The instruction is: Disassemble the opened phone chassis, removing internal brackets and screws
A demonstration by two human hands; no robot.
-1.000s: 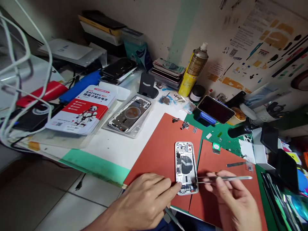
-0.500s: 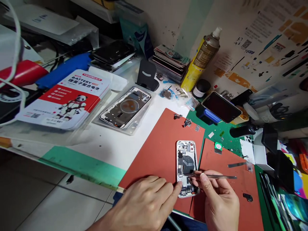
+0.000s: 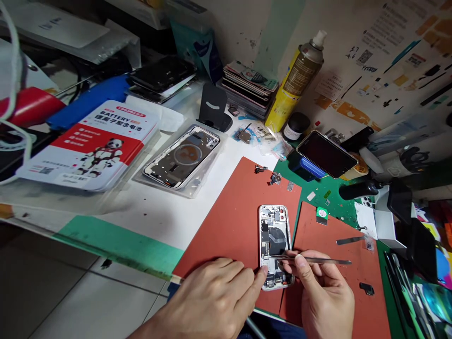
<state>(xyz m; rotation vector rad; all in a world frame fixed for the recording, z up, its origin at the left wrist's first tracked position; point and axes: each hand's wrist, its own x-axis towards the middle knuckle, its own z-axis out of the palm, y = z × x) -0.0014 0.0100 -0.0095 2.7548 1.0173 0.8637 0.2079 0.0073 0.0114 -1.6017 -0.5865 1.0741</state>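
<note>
An opened white phone frame (image 3: 275,235) with bare inner parts lies on a red-brown mat (image 3: 219,221). My left hand (image 3: 219,296) rests at its left edge, the index fingertip touching the frame's lower left side; the other fingers are curled in, and what they may hold is hidden. In my right hand (image 3: 318,287), thumb and fingers pinch metal tweezers (image 3: 321,260), whose tips reach the middle left of the frame's inside. Small metal parts (image 3: 275,178) sit above the phone on the mat.
At the left lie a battery box (image 3: 95,146) and a second phone housing (image 3: 183,155). A yellow spray can (image 3: 294,82) stands at the back beside stacked cards (image 3: 247,84). A dark-screened phone (image 3: 326,154) and several tools (image 3: 406,292) are at the right.
The view has shifted slightly. Both hands and the tweezers keep nearly the same place at the phone frame.
</note>
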